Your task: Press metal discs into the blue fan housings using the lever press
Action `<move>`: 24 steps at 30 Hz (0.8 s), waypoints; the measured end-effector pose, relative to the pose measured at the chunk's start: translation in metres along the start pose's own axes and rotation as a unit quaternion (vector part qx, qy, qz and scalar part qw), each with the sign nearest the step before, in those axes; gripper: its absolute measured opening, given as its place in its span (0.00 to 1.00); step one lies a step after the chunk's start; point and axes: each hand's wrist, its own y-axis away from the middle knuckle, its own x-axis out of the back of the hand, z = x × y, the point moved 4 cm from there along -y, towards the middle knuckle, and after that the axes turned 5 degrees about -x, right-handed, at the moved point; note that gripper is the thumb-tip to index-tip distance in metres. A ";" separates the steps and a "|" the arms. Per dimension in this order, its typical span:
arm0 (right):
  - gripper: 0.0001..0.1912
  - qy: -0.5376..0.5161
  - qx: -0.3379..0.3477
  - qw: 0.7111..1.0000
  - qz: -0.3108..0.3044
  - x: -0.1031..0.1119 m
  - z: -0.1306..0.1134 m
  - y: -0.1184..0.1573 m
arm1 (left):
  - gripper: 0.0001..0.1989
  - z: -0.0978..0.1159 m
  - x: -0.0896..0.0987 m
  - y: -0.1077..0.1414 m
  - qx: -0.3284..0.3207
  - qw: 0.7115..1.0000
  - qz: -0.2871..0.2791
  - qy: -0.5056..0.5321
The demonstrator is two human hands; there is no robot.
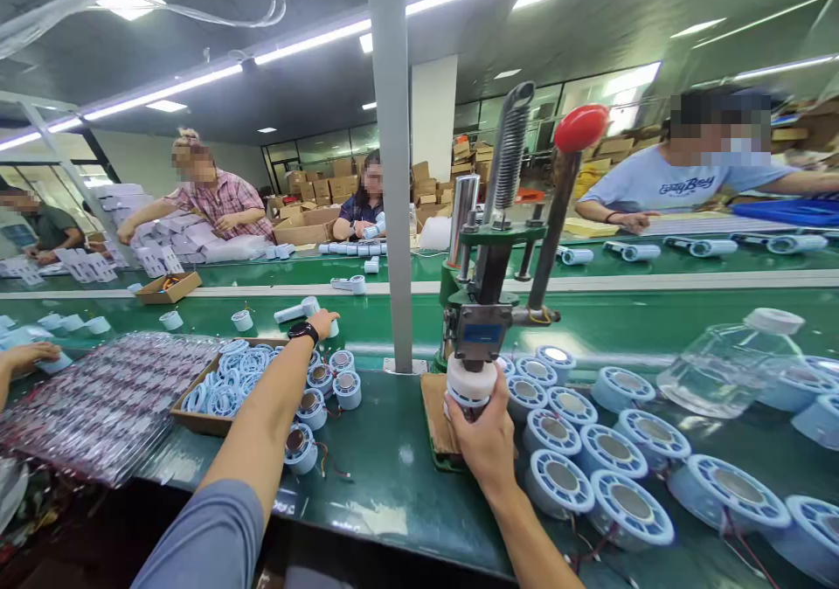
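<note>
My left hand [322, 323], a dark watch on its wrist, reaches over the green belt and touches a light blue cylindrical part [333, 328]; its fingertips are too small to read clearly. Under the head of the green lever press [481, 327], my right hand [481, 423] has its fingers wrapped round a round blue housing [469, 399]. A white cap-like piece [472, 377] sits between that housing and the press head. The press lever with its red knob [580, 128] points upward.
A box of blue rings [229, 379] lies left, beside housings with brown centres [311, 405]. Several silver-centred housings [613, 449] and a clear bottle [731, 366] stand right. A grey post [393, 178] rises ahead. Another person's hand [30, 357] is far left.
</note>
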 end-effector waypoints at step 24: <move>0.26 0.115 0.079 0.979 0.147 0.146 -0.020 0.060 | 0.25 0.104 -0.023 0.174 -0.135 0.975 0.164 0.059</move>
